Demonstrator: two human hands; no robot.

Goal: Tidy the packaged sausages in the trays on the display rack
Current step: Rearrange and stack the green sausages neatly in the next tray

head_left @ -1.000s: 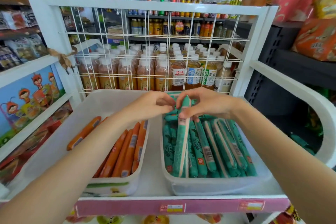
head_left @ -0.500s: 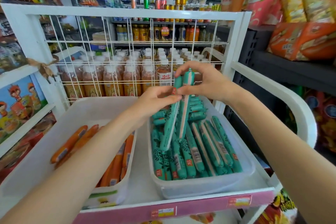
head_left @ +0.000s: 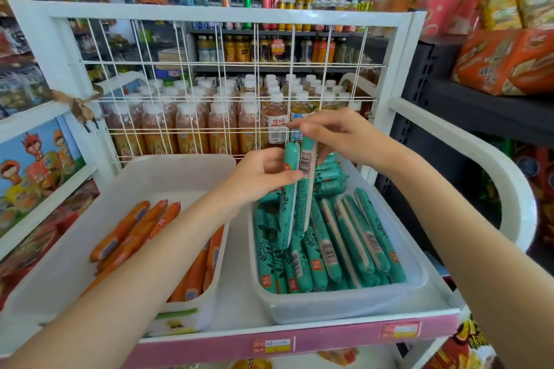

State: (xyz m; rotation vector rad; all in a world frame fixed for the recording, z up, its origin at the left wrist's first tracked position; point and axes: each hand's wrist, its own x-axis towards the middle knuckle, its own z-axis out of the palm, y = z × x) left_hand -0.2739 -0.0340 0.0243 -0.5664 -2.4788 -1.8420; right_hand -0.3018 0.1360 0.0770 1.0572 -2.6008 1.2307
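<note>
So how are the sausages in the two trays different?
The green sausages fill the right tray in a crowded pile; the orange sausages are fewer, leaving much of the left tray bare. The left hand and right hand hold two green ones upright; no orange ones are held. Both kinds are long, thin sticks in shiny wrappers.

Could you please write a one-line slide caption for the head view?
Both hands, left hand and right hand, hold two green sausages upright over the right tray.
</note>
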